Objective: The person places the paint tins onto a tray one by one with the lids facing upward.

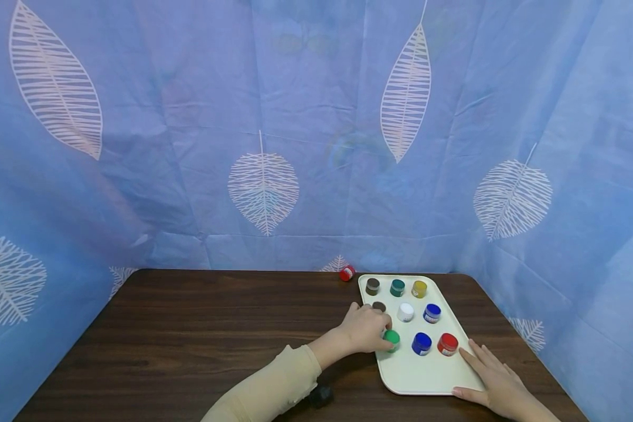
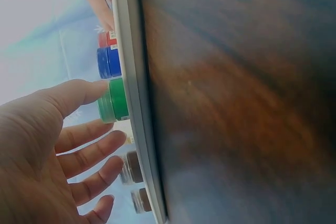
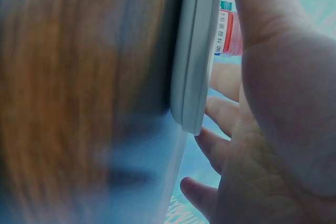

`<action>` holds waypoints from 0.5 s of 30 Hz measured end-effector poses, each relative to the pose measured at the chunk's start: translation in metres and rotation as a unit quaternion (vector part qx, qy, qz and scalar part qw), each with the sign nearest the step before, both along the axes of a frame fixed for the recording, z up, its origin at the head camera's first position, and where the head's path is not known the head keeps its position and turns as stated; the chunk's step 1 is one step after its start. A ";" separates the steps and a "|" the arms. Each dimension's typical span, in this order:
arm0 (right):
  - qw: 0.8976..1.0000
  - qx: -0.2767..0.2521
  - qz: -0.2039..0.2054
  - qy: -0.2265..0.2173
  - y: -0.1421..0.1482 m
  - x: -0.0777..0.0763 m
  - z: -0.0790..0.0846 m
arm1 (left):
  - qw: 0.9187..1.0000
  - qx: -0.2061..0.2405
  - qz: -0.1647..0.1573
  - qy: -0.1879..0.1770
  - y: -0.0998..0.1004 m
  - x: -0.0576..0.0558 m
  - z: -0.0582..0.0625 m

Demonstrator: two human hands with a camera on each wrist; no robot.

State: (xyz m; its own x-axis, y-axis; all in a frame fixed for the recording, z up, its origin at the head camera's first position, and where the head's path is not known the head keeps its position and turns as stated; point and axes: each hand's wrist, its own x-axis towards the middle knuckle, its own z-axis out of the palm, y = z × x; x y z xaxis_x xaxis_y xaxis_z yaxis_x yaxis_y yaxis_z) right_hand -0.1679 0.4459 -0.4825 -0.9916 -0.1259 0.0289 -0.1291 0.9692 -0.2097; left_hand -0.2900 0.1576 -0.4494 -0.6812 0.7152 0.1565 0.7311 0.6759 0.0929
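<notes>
A cream tray (image 1: 417, 378) holds several small paint jars in rows. At its left edge my left hand (image 1: 366, 329) pinches a green paint jar (image 1: 392, 340) between thumb and index finger; in the left wrist view the jar (image 2: 119, 99) stands on the tray and the other fingers are spread. My right hand (image 1: 498, 381) rests at the tray's near right corner, fingers extended along the rim. Close to its fingertips stands a red paint jar (image 1: 447, 344), with a blue paint jar (image 1: 421, 343) between that and the green one.
Behind are brown (image 1: 372, 286), dark green (image 1: 397, 287), yellow (image 1: 419, 288), white (image 1: 405, 312) and blue (image 1: 432, 313) jars. Another red jar (image 1: 347, 272) lies tipped at the table's back edge. A small black object (image 1: 322, 396) sits by the left sleeve on the wooden table (image 1: 216, 328).
</notes>
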 end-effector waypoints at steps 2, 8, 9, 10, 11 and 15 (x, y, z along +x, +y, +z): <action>1.000 0.000 0.001 0.001 0.000 0.000 0.000 | 1.000 -0.007 0.000 0.006 -0.001 0.000 0.001; 1.000 0.001 0.004 -0.003 -0.001 0.000 0.002 | 0.999 -0.026 -0.002 0.021 -0.009 0.002 0.009; 1.000 0.000 0.003 -0.004 -0.002 0.000 0.002 | 0.999 -0.027 -0.004 0.025 -0.011 0.002 0.011; 1.000 0.001 0.002 -0.005 -0.002 0.000 0.003 | 0.999 -0.027 -0.006 0.030 -0.013 0.001 0.012; 1.000 0.003 0.003 -0.003 -0.003 0.001 0.003 | 0.999 -0.026 -0.007 0.034 -0.015 0.000 0.014; 1.000 0.009 0.005 0.007 -0.004 0.001 0.004 | 0.998 -0.022 -0.010 0.050 -0.024 -0.005 0.018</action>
State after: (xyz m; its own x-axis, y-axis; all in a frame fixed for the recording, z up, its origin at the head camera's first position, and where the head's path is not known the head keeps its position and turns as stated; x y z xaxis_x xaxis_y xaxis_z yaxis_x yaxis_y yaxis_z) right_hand -0.1664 0.4423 -0.4783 -0.9900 -0.1355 0.0406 -0.1407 0.9715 -0.1905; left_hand -0.2952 0.1340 -0.4313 -0.6492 0.7362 0.1911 0.7484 0.6631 -0.0117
